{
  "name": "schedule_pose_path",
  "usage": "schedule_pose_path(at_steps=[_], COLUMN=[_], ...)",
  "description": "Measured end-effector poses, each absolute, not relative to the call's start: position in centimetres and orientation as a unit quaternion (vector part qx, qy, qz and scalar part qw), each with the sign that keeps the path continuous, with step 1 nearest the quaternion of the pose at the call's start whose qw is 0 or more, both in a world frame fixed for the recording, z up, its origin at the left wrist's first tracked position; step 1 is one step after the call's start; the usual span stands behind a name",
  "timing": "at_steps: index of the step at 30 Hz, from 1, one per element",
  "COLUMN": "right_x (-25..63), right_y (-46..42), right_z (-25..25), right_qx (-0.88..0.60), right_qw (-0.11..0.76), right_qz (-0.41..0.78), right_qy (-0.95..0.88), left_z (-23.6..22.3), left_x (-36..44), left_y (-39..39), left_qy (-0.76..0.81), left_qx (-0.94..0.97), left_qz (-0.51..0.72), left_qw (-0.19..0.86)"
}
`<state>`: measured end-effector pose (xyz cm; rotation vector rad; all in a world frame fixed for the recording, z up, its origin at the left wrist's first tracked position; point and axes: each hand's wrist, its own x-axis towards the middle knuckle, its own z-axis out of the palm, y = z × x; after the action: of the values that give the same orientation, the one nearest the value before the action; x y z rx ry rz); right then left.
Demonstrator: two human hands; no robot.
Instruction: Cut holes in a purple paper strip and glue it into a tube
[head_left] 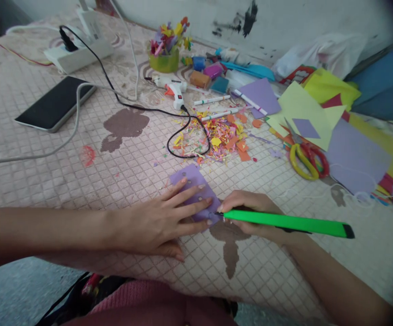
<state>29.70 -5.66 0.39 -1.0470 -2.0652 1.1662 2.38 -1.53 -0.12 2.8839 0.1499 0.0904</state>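
Quilted, diamond-stitched cloth-covered surface (142, 172). Left hand (158, 222) flat, fingers spread wide, pressing small purple four-sided paper sheet (190, 174). Right hand (255, 203) closed around long, straight, bright-green pen (284, 220), tip at sheet's near right corner. Sheet lies between hands, small marks on smooth face. Red-and-yellow looped-handle scissors (306, 158) well apart, right. Tiny curled, jagged multicoloured paper scraps (221, 140) beyond sheet.
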Motion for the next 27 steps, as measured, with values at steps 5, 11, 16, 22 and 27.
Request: schedule_pose_path(at_steps=[5,11,16,22,27], right_x=[29.46,29.17,29.14,29.23,29.24], right_y=[-5.59,-5.46,-5.47,-5.53,-5.55], right_z=[0.44,0.73,0.79,0.68,0.67], right_qx=[-0.383,-0.383,-0.38,-0.379,-0.384], right_qw=[0.287,0.295,0.302,0.3,0.297], right_qz=[0.416,0.393,0.39,0.392,0.392], right_qy=[-0.773,-0.782,-0.782,-0.783,-0.782], left_z=[-0.18,0.01,0.27,0.37,0.28], left_x=[2.25,2.28,2.23,2.28,2.25], left_y=[-1.25,-1.25,-1.27,-1.38,-1.46], left_qy=[0.045,0.054,0.064,0.069,0.072], left_qx=[0.99,0.988,0.988,0.988,0.988], left_qz=[0.033,0.022,0.021,0.018,0.011], left_qw=[0.132,0.141,0.142,0.139,0.139])
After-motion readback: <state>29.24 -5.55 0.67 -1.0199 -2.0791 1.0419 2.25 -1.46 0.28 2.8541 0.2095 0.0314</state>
